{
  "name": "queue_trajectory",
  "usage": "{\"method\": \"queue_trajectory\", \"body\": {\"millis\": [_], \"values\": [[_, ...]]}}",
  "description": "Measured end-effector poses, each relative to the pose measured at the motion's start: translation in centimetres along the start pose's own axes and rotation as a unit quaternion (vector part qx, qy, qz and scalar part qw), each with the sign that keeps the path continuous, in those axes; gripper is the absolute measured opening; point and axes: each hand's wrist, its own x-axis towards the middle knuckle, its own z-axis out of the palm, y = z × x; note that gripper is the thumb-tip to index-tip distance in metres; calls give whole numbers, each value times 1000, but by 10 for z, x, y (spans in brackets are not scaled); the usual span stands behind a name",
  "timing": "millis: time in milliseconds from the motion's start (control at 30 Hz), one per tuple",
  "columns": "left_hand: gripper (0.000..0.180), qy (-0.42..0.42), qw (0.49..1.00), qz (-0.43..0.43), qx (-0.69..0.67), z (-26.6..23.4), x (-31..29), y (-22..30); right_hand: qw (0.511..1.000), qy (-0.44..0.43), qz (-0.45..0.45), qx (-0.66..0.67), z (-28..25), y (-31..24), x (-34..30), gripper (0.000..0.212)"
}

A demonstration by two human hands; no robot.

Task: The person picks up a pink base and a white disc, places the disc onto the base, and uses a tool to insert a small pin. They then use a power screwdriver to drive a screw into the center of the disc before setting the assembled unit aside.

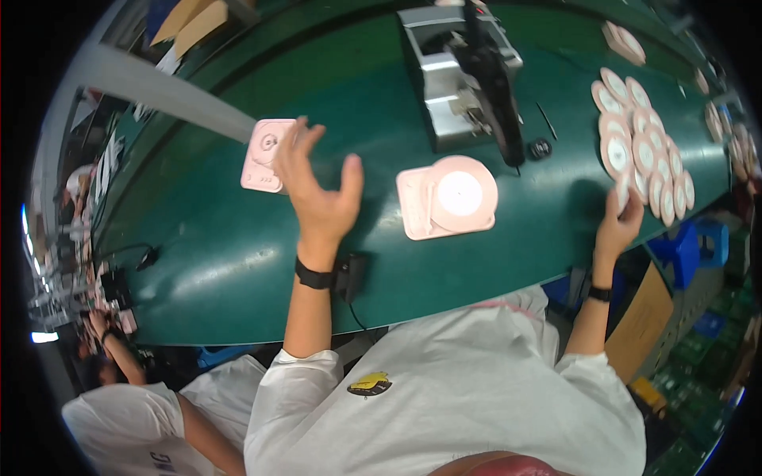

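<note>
Above the green table, my left hand [321, 198] is open with its fingers spread and partly covers a pink square base [258, 173] with a round hub. Whether its fingertips touch that base I cannot tell. Between my hands lies a small pink record-player-shaped device [409, 208], with a pink disc [460, 194] with a white centre on it and a slim arm beside the disc. On the right, my right hand [619, 226] pinches a pink disc [623, 193], tilted nearly edge-on, at the near side of a spread of similar pink discs [644, 152].
A silver press-like machine [452, 99] with a black arm stands at the far middle. Near it lie a small black round part [540, 148] and a thin dark rod [546, 119]. A co-worker's white sleeve [119, 420] is at lower left. Blue stools [679, 252] stand beyond the table's right edge.
</note>
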Motion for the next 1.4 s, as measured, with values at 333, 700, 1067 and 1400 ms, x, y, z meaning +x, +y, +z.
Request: {"method": "queue_trajectory", "body": {"millis": [333, 700, 1067, 1400], "values": [[84, -83, 972, -92, 202, -49, 1, -80, 772, -540, -316, 112, 87, -242, -20, 79], [105, -150, 985, -67, -47, -46, -11, -42, 676, -600, -416, -100, 258, -281, -67, 72], [108, -145, 985, -80, -41, -48, -15, -53, 665, -642, -348, -153, 230, -313, -58, 61], [93, -174, 982, -55, 46, -46, -4, -38, 862, -135, -488, 27, 160, -262, -25, 50]]}}
